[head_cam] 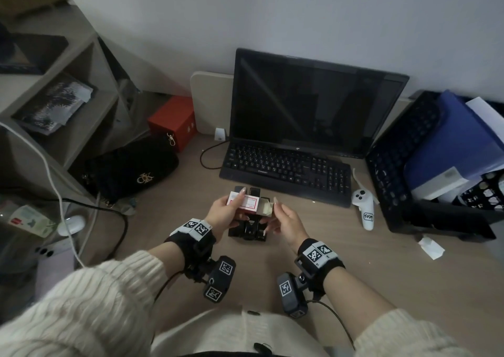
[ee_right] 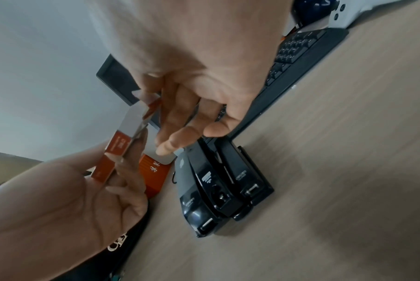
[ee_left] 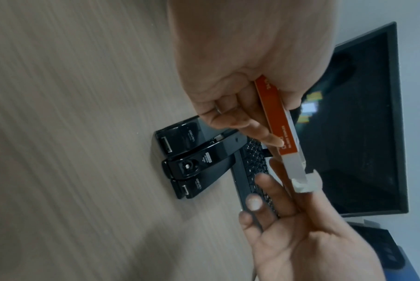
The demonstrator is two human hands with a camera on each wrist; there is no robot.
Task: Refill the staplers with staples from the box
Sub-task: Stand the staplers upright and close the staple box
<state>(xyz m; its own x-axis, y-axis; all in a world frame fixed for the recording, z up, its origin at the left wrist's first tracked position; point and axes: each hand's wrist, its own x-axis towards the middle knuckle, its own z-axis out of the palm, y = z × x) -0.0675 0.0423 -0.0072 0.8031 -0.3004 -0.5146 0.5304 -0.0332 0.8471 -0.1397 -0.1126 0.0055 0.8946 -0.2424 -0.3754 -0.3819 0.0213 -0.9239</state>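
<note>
Three black staplers [head_cam: 247, 227] lie side by side on the desk [head_cam: 341, 261], below the hands. Left hand [head_cam: 224, 211] grasps the box [head_cam: 249, 202] above them, end flap open; right hand [head_cam: 286, 221], fingers relaxed, holds nothing beside the opening. Best keep box level and draw one strip out straight.

Probably an office desk: a dark monitor [head_cam: 313, 105], keyboard [head_cam: 286, 169] and blue folders [head_cam: 450, 138] stacked alongside.

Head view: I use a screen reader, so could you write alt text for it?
Over a wooden desk, the left hand holds a small staple box with its end flap open, and the right hand hovers at that end. Black staplers lie beneath, before a keyboard and dark monitor.
</note>
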